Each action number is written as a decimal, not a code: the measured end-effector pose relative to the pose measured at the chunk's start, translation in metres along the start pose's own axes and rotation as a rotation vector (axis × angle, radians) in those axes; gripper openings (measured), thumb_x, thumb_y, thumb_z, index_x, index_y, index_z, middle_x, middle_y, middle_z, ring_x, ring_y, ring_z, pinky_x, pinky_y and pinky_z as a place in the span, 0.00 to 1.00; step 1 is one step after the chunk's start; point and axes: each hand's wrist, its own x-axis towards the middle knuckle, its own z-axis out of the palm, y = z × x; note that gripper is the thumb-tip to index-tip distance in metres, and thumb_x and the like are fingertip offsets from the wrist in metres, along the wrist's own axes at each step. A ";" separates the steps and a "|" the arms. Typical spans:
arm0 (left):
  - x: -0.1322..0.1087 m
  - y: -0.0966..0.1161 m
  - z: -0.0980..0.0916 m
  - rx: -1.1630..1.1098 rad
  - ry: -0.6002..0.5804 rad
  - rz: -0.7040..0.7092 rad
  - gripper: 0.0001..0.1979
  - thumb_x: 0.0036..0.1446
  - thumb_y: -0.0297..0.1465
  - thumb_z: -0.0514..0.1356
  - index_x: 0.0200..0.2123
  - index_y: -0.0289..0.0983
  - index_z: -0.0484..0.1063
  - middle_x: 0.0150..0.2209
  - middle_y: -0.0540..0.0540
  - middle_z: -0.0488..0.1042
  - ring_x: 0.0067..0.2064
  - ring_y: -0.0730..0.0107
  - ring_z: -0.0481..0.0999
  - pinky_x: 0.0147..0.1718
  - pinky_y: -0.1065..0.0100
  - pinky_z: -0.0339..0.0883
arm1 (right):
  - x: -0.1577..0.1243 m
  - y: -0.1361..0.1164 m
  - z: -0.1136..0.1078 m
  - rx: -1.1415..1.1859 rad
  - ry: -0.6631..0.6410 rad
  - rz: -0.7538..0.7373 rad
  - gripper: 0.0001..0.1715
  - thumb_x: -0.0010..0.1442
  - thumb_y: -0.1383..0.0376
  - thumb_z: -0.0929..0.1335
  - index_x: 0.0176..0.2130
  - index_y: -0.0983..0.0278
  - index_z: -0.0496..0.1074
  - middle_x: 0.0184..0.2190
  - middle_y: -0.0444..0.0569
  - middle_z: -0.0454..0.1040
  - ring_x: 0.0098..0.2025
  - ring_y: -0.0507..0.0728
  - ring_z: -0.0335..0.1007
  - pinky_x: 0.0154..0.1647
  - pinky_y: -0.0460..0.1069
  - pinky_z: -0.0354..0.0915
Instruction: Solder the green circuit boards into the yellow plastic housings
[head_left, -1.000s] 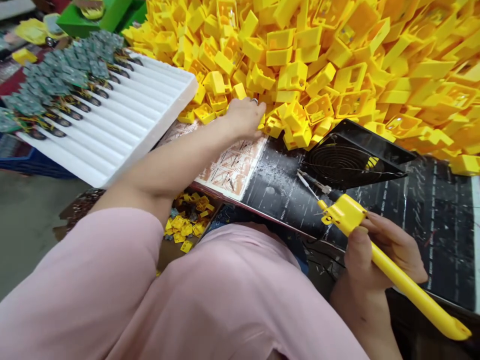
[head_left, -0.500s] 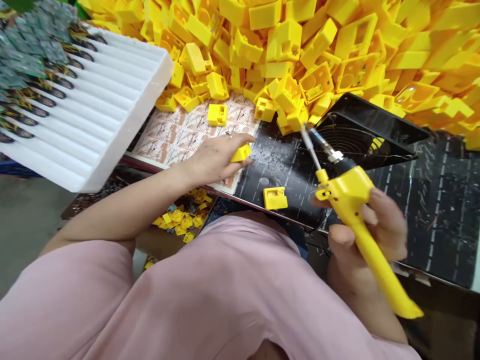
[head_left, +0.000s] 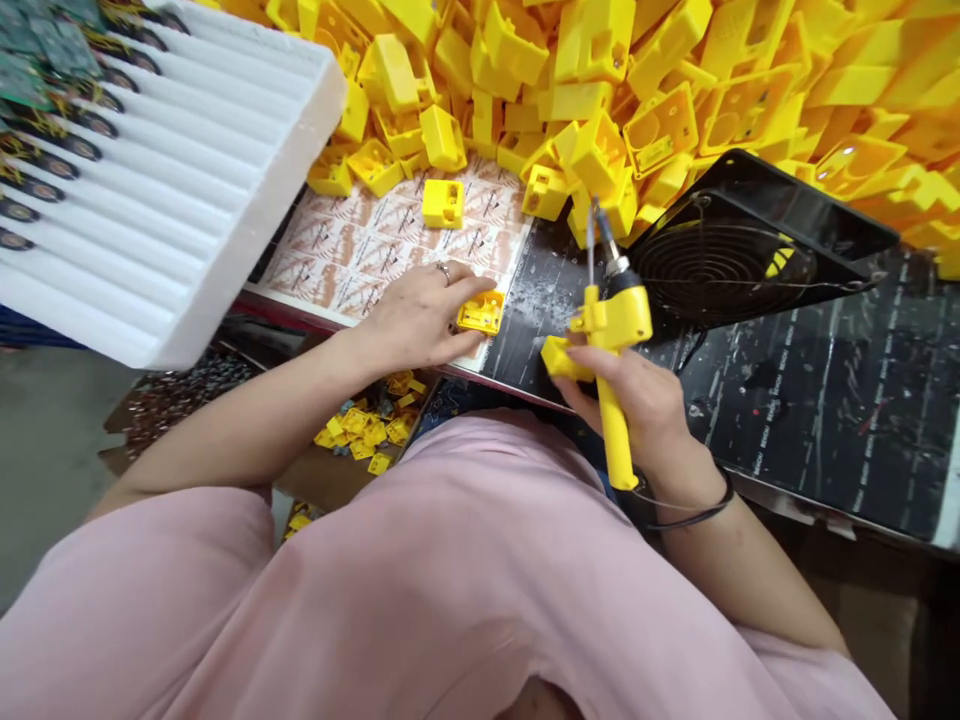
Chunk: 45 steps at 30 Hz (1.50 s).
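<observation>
My left hand [head_left: 426, 315] pinches a small yellow housing [head_left: 481, 312] between thumb and fingers, its open inside facing up, at the edge of the patterned sheet. In my right hand [head_left: 637, 395] is a yellow soldering tool [head_left: 616, 322], handle downward, its metal tip and a thin tube pointing up and away. The thumb and fingers of that hand are also on a yellow cover [head_left: 562, 360] near the table's front edge. Another small yellow housing [head_left: 443, 204] lies on the patterned sheet beyond my left hand.
Yellow housings [head_left: 592, 150] are heaped across the back. A black fan [head_left: 712, 260] lies at the right on the dark mat [head_left: 810, 400]. At the left is a white foam tray [head_left: 225, 180] with wired circuit boards. Below the table, a box holds small yellow parts [head_left: 364, 430].
My right hand has moved left with the soldering tool, which is now more upright, and has reached the cover that lay on the mat. The housing in my left hand now shows its open inside.
</observation>
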 end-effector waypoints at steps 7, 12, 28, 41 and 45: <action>-0.007 0.009 -0.007 -0.078 -0.046 0.281 0.33 0.68 0.32 0.54 0.74 0.35 0.58 0.73 0.29 0.61 0.70 0.47 0.69 0.66 0.50 0.66 | 0.010 -0.006 0.022 -0.194 0.086 0.196 0.13 0.76 0.59 0.65 0.54 0.58 0.75 0.36 0.44 0.81 0.33 0.52 0.78 0.36 0.47 0.67; -0.014 0.026 0.016 -0.009 0.213 0.104 0.43 0.62 0.51 0.63 0.73 0.33 0.60 0.65 0.30 0.71 0.64 0.40 0.73 0.63 0.45 0.67 | 0.013 0.013 -0.006 -0.152 -0.075 -0.011 0.24 0.69 0.53 0.73 0.58 0.59 0.69 0.43 0.49 0.82 0.44 0.59 0.78 0.56 0.56 0.66; 0.005 0.042 0.001 -0.147 -0.019 0.241 0.34 0.72 0.38 0.56 0.75 0.29 0.57 0.71 0.34 0.67 0.65 0.52 0.75 0.65 0.56 0.70 | -0.010 0.056 0.025 -0.103 -0.082 -0.137 0.22 0.72 0.56 0.67 0.59 0.65 0.70 0.35 0.50 0.80 0.34 0.62 0.78 0.41 0.55 0.67; -0.091 -0.247 -0.154 0.389 0.472 -1.026 0.37 0.68 0.55 0.50 0.68 0.36 0.60 0.62 0.46 0.70 0.62 0.56 0.53 0.66 0.41 0.49 | -0.003 0.054 0.021 -0.043 -0.022 -0.205 0.50 0.65 0.57 0.73 0.77 0.46 0.51 0.38 0.53 0.83 0.38 0.71 0.84 0.25 0.59 0.77; -0.099 -0.270 -0.143 0.463 0.425 -1.042 0.39 0.62 0.55 0.55 0.63 0.31 0.65 0.62 0.34 0.68 0.62 0.46 0.57 0.59 0.45 0.55 | 0.002 0.043 0.024 -0.031 0.030 -0.123 0.50 0.64 0.57 0.73 0.76 0.42 0.51 0.37 0.52 0.84 0.30 0.72 0.82 0.19 0.61 0.75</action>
